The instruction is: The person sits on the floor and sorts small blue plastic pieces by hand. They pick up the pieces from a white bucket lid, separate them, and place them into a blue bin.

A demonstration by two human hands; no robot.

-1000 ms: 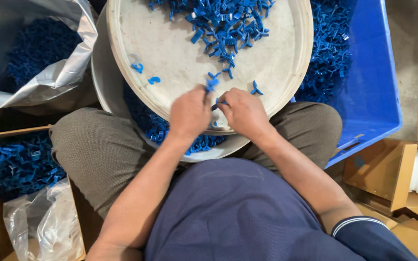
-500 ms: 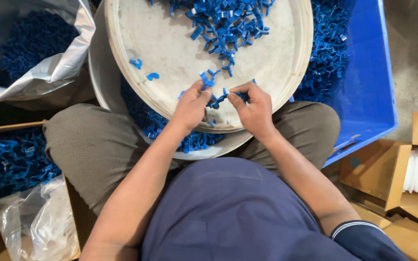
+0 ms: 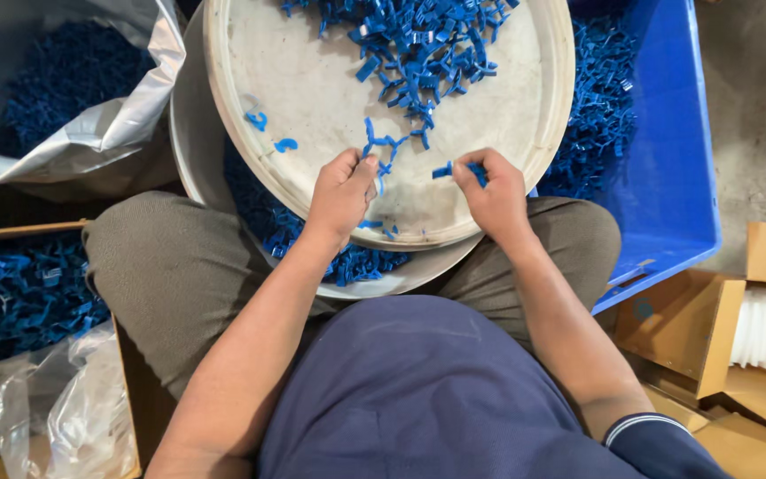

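Looking down from the head camera, the left hand (image 3: 340,191) is curled shut, pinching a small blue plastic clip (image 3: 380,146) above the round white tray (image 3: 312,98). Close beside it, the right hand (image 3: 492,191) grips another blue clip (image 3: 448,169) between thumb and fingertips. A heap of blue clips (image 3: 423,44) lies farther up the tray, beside the blue crate (image 3: 667,160).
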